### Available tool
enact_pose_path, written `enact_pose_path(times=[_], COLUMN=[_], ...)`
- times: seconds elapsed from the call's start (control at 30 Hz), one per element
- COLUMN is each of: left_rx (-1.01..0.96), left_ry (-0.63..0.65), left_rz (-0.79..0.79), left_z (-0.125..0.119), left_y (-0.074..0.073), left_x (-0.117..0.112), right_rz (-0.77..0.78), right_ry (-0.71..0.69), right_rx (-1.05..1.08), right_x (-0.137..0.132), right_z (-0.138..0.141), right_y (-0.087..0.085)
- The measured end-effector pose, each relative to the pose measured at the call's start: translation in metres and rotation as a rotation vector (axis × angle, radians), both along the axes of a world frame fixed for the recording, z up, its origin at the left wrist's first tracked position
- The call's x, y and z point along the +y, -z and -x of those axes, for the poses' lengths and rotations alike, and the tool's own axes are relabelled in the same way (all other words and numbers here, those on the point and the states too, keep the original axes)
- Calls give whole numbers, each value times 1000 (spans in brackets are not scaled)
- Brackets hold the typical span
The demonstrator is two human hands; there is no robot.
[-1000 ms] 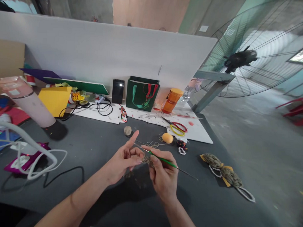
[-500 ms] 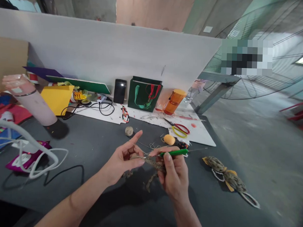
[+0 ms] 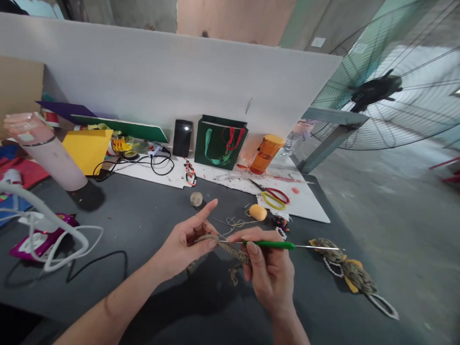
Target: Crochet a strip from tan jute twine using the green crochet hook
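My left hand [image 3: 188,244] pinches one end of a brown crocheted cord [image 3: 227,249] between thumb and middle fingers, with the index finger stretched up and the thin yarn strand running over it. My right hand [image 3: 270,272] grips a green-handled crochet hook [image 3: 276,244], held level and pointing left into the cord's stitches, its metal tail sticking out to the right. The cord's loose end dangles below the hands over the dark grey table [image 3: 145,225].
A bundle of brown yarn with white beads [image 3: 347,269] lies to the right. Behind are an orange ball [image 3: 258,212], scissors [image 3: 272,195], an orange jar [image 3: 265,153], a green gift bag [image 3: 219,142], a pink bottle [image 3: 45,153] and white cables [image 3: 50,231]. A large fan [image 3: 376,92] stands at right.
My right hand swung the hook from slanting down-right to level and drew it rightwards. More of the crocheted cord now shows between the hands. The left hand has hardly moved.
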State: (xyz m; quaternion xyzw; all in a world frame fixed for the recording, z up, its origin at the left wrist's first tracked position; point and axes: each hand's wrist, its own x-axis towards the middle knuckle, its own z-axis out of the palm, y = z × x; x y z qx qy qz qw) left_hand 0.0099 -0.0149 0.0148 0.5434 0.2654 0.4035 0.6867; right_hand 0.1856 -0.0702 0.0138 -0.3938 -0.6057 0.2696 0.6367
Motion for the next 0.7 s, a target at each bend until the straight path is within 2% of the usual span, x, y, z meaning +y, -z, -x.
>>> enact_pose_path(times=[0.1,0.23,0.53,0.7], left_rx=[50,120,66,34], left_ry=[13,-32,-16,-25], left_rz=[-81,-133,8,26], left_z=[2,5,4,0], left_y=[-3,-3,-3,-1], left_x=[0,1,1,1], right_rz=[-40,-91,-180,-195], right_ry=[33,65,62,135], right_rx=[-145,-295,-345,-291], right_x=[0,2,4,4], right_z=[-2,0,3,5], right_y=[3,5,7,11])
